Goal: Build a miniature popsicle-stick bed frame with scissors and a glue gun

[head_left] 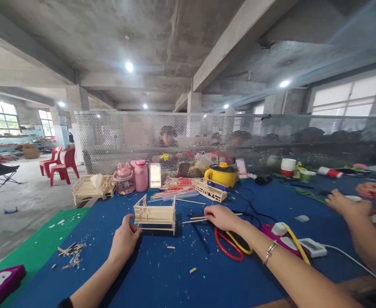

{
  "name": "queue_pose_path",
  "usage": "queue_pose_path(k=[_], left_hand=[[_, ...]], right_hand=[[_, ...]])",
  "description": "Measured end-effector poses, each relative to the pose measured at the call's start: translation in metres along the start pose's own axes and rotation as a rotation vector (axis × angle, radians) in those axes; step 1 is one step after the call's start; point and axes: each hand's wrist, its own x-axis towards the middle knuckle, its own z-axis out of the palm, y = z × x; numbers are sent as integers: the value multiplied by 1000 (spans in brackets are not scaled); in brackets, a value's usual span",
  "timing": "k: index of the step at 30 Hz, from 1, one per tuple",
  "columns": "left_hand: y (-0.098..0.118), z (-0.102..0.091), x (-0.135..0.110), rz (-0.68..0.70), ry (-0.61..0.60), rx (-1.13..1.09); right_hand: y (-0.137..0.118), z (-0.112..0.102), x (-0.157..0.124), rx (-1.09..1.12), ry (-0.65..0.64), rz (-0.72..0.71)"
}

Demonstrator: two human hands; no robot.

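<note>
My left hand [123,238] grips the lower left corner of a small bench-like model [156,215] built from pale wooden sticks, which stands upright on the blue table. My right hand [222,217] has its fingers closed over a few thin wooden sticks [194,220] lying to the right of the model; the fingertips are partly hidden. Just below that hand are a red loop [228,250] and a yellow loop, their kind unclear. A dark blue slender tool [201,239] lies between the model and the loops.
Behind lie a second stick model [211,191], bundled sticks [178,185], a yellow pot [222,174], a pink bottle [141,176] and a larger stick model [93,188]. Wood scraps [72,254] lie left. A purple power strip [284,241] with cords is right, near another person's hands [348,205].
</note>
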Motion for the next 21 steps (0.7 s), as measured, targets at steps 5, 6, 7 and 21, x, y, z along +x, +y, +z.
queue_pose_path(k=[5,6,7,21], left_hand=[[-1,-6,2,-22,49,-15],[-1,-8,3,-26,59,-24],[-1,-9,4,-27,65,-31],[-6,-15,14,26,-263,-258]], right_hand=[[-11,2,18,-21,-50,-15],[-11,4,29,-27,-69,-2],[-10,7,41,-34,-92,18],[13,47,129,-89,-283,8]])
